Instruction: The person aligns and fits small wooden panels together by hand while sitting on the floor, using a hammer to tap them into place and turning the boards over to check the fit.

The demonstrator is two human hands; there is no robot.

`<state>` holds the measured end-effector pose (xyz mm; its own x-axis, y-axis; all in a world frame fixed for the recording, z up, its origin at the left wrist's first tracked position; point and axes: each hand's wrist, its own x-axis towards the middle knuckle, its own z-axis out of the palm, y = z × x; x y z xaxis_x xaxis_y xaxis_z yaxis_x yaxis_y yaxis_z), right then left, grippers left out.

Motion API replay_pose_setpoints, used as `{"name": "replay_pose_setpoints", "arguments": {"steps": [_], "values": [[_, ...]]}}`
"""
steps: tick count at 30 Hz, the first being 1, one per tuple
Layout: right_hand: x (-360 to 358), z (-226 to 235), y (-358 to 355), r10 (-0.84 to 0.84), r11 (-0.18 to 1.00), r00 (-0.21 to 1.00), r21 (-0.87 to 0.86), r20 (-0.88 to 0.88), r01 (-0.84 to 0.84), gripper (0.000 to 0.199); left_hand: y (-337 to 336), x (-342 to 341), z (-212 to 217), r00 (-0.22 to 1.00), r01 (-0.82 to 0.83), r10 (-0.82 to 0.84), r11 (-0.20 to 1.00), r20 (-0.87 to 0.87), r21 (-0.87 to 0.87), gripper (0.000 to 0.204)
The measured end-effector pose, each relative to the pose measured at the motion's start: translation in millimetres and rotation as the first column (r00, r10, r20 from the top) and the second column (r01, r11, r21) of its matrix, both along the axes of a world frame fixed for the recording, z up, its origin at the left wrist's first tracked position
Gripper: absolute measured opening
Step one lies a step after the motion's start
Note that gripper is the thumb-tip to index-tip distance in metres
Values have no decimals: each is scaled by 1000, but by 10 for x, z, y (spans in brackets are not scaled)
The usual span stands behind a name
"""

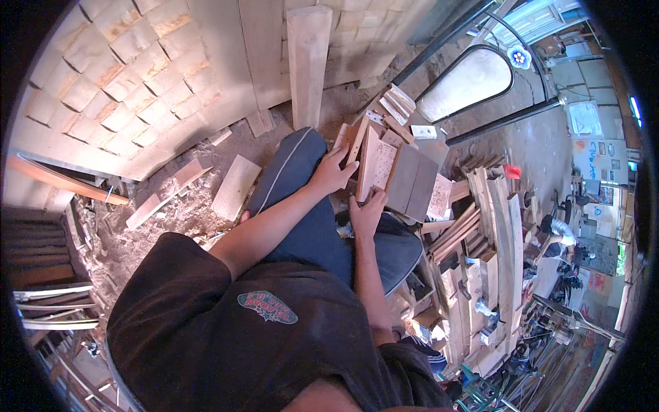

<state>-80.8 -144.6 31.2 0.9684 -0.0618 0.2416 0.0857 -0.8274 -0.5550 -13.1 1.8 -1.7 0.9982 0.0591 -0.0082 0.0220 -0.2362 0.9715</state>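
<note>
In front of my knees is a cluster of small wooden pieces. My left hand (332, 172) closes around the near end of a narrow wooden strip (356, 143), thumb against its side. My right hand (368, 210) pinches the lower end of a pale wooden block (368, 167) beside the strip. Behind the block lies a light board dotted with small dark marks (385, 165). Right of it a darker brown board (414, 180) lies tilted. Whether these pieces are joined cannot be made out.
A wooden post (307, 65) stands against the shingled panel (137, 65) ahead. Offcuts, including a flat board (235, 187), lie on the dusty floor at left. Long planks (495, 254) are stacked at right. A metal frame with a pale panel (467, 84) is beyond; another person (561, 231) is far right.
</note>
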Motion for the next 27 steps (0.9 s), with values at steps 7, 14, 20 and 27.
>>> {"name": "replay_pose_setpoints", "arguments": {"steps": [7, 14, 20, 27], "values": [[6, -343, -52, -11, 847, 955, 505, -298, 167, 75, -6, 12, -94, 999, 10, -14, 997, 44, 71, 71], [66, -561, -279, 199, 285, 845, 855, -496, 434, 18, -45, 22, -118, 997, 28, -30, 999, 64, 33, 67], [18, -279, -273, 83, 357, 914, 868, -397, 345, 17, -46, 27, -145, 999, -15, 15, 1000, 42, 7, 53], [163, 141, -192, 136, 228, 931, 925, -339, 304, 20, 4, 45, 71, 996, -32, 45, 986, 74, -161, 45]]}}
